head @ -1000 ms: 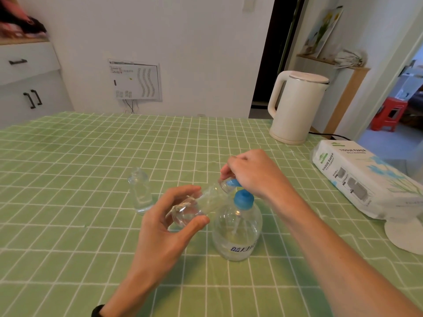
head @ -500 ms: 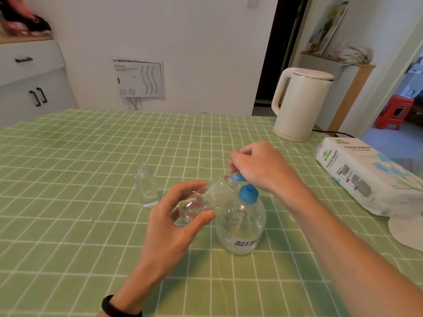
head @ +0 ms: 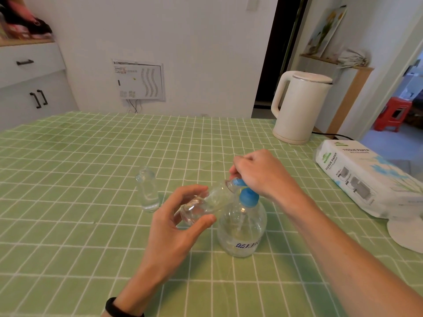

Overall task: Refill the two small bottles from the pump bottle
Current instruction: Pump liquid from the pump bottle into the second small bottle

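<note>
The pump bottle point(head: 241, 234), round-bodied clear plastic with a blue pump head point(head: 248, 196), stands on the green checked tablecloth point(head: 91, 156). The left hand point(head: 174, 227) grips a small clear bottle point(head: 206, 203) by its base, tilted, mouth at the spout. The right hand point(head: 261, 172) curls over the blue pump head. A second small bottle point(head: 148, 193) stands upright to the left.

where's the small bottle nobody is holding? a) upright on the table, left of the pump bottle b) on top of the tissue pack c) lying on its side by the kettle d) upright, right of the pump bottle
a: the free bottle stands upright on the table, left of the pump bottle, with no hand on it; the left hand holds the other bottle tilted at the pump.
</note>
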Demonstrator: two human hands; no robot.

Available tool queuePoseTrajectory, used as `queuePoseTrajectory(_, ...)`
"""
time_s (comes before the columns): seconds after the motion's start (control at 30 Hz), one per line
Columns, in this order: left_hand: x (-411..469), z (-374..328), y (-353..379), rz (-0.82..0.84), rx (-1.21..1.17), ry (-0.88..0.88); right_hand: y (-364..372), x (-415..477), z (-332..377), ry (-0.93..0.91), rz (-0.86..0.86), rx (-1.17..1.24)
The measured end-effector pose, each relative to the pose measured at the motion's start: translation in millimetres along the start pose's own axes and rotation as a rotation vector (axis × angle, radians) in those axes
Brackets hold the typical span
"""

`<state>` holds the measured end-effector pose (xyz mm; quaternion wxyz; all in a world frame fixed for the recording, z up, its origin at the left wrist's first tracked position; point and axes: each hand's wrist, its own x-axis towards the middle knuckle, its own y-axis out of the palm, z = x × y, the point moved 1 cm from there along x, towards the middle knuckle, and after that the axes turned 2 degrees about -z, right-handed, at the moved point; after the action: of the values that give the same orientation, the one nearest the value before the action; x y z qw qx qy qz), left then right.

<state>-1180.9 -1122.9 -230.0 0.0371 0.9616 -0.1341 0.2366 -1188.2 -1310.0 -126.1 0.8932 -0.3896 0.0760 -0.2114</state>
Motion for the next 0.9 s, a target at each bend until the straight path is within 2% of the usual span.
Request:
queuePoseTrajectory(0.27,0.7,0.6,0.2,0.010,0.005,0.013,3.5,3.8,-3.0,0.009,-0.002,0.072)
queuePoseTrajectory(0.7,0.8,2.5,0.4,0.010,-0.001,0.018,0.5,3.1,0.5,-0.025,-0.033,-0.011)
queuePoseTrajectory(0.9,1.3,4.0,-0.6,0.012,0.021,0.021,6.3,4.9,-4.0,-0.005,-0.011,0.049)
